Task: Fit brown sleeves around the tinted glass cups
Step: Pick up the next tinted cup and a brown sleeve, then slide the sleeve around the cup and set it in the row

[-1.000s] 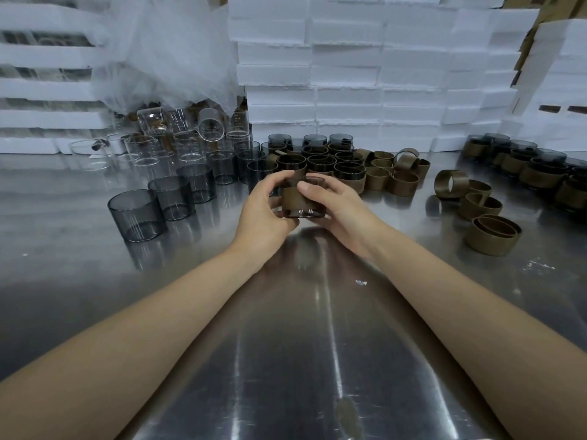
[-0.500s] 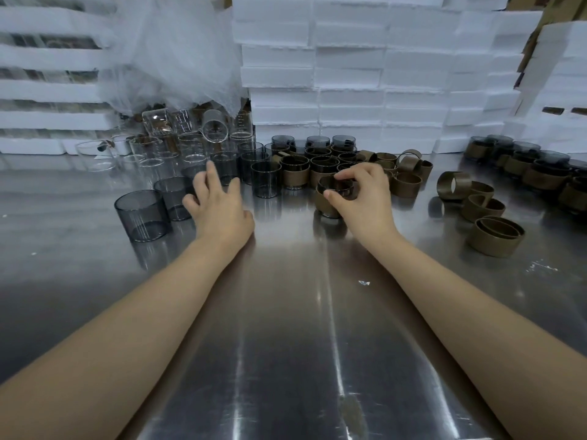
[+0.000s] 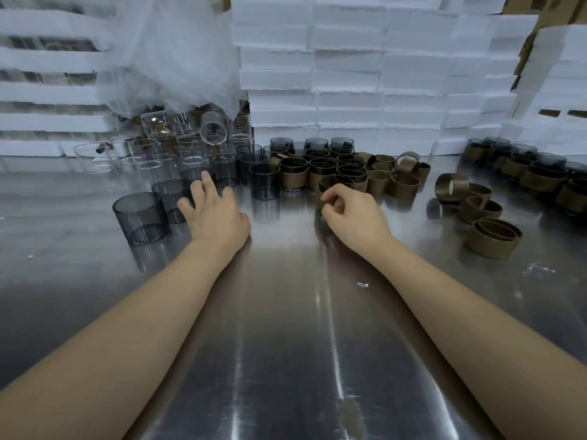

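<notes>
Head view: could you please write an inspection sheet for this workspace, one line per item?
Surface: steel table, shiny, with a few small white scraps.
Job's things: bare tinted cups at left; sleeved cups in the middle and far right; loose brown sleeves at right.
Clutter: clear glasses and crumpled white film at back left.
Hands: left hand open, fingers spread at the bare tinted cups; right hand curled at the sleeved cups, grip unclear.
Cables: nothing seen.
Surroundings: stacked white foam trays behind.
</notes>
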Action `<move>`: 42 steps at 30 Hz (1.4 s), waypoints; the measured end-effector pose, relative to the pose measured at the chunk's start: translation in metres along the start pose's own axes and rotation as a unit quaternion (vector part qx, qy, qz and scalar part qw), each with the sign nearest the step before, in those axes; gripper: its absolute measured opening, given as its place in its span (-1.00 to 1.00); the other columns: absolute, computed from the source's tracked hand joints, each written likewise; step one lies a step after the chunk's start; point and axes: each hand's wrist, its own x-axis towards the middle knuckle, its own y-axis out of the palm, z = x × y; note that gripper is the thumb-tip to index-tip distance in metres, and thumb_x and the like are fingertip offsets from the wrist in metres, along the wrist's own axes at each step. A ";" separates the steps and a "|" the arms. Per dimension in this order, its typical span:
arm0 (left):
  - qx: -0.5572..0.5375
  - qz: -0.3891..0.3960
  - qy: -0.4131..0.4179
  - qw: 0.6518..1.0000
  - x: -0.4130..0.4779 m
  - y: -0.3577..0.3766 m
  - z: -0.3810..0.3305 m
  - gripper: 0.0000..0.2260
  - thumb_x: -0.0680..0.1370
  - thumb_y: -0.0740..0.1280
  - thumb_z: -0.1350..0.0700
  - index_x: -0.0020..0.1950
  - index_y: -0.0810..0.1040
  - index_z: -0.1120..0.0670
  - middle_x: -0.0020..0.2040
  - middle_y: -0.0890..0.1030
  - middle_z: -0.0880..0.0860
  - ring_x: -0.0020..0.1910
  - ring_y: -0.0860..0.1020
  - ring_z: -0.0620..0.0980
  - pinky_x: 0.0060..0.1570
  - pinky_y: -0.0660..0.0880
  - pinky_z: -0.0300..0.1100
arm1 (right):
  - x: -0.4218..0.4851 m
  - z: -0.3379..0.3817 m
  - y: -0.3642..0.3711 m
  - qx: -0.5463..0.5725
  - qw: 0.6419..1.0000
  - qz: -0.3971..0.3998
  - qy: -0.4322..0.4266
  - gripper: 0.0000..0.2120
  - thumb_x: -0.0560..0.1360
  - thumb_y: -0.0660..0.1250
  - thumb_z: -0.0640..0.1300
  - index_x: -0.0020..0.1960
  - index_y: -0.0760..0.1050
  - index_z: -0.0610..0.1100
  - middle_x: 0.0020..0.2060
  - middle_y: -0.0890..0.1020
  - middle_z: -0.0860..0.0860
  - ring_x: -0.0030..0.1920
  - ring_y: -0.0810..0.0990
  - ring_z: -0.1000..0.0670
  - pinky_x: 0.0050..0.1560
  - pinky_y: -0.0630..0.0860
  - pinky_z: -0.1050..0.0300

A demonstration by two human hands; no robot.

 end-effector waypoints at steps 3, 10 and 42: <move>-0.004 -0.016 0.004 1.000 0.000 0.001 0.000 -0.71 0.54 0.23 0.09 0.23 0.44 0.17 0.53 0.08 0.22 0.44 0.06 0.21 0.28 0.14 0.13 | 0.004 -0.004 0.001 0.001 1.000 0.004 -0.004 -0.79 0.50 0.24 -0.13 0.10 0.55 -0.03 -0.31 0.43 0.14 -0.09 0.50 0.01 -0.18 0.37 0.12; -0.038 -0.062 0.050 0.996 -0.003 0.004 -0.003 -0.71 0.50 0.29 0.13 0.20 0.48 0.18 0.39 0.21 0.18 0.38 0.11 0.17 0.26 0.10 0.12 | 0.009 -0.017 0.002 0.001 0.998 0.058 0.013 -0.66 0.53 0.28 -0.13 0.29 0.50 -0.11 0.16 0.45 -0.07 0.28 0.39 -0.10 0.21 0.31 0.15; -0.555 -0.037 0.225 0.800 -0.030 -0.009 -0.043 -0.61 0.51 0.35 0.37 0.24 0.45 0.01 0.20 0.35 -0.04 0.18 0.40 -0.35 0.02 0.47 -0.39 | 0.003 -0.003 0.005 0.209 0.974 0.059 -0.061 -0.35 0.24 0.62 -0.24 0.18 0.34 -0.02 0.01 0.57 0.11 -0.03 0.56 0.20 -0.02 0.45 0.38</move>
